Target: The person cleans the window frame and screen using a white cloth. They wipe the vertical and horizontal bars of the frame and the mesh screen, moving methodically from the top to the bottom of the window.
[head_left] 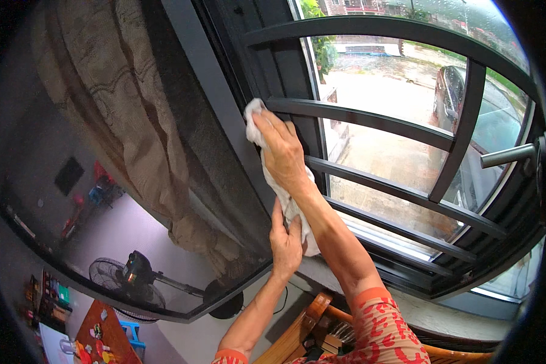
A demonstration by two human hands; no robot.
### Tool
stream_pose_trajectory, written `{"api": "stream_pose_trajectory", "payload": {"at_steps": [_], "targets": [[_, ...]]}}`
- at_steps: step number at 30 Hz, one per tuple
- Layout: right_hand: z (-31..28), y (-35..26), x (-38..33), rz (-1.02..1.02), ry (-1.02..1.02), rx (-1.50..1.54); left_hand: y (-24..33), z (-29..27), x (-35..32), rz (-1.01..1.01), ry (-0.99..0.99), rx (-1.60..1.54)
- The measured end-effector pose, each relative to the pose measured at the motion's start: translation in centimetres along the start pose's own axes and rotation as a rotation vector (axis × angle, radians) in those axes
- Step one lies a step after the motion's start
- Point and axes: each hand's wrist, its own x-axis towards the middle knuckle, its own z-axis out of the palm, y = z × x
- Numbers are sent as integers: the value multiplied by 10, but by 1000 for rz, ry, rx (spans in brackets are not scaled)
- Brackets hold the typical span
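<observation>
A crumpled white cloth [255, 126] is bunched under the fingers of my right hand [282, 151], which presses it against the dark window frame [239, 91]. The rest of the cloth hangs down behind my right wrist to below the forearm. Lower down, my left hand [286, 246] is raised beside the hanging cloth, at the edge of the swung-out screen panel [212, 200]. Its thumb and a finger stretch upward and apart; the other fingers are partly hidden. Whether it touches the cloth or only the panel's edge I cannot tell.
Dark metal bars [370, 118] cross the window on the right, with a window handle [509, 156] beyond. Behind the screen hangs a brown curtain [121, 91]. A standing fan [136, 273], a wooden chair [306, 321] and a cluttered brown table [97, 327] stand below.
</observation>
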Motion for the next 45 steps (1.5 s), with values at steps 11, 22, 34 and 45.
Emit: {"api": "stream_pose_trajectory", "payload": {"at_steps": [11,22,34,45], "targets": [[-24,0,-63,244,-135,89,-49,-1,-43,23,-115,210],[-10,-16,78,3,-29,-163,41,11,7,296,-77,-85],[-12,-6,1,-96,-141,-407,-50,2,-14,300,-55,275],[-37,8,-40,149,-114,15,-17,-26,12,707,88,989]]}}
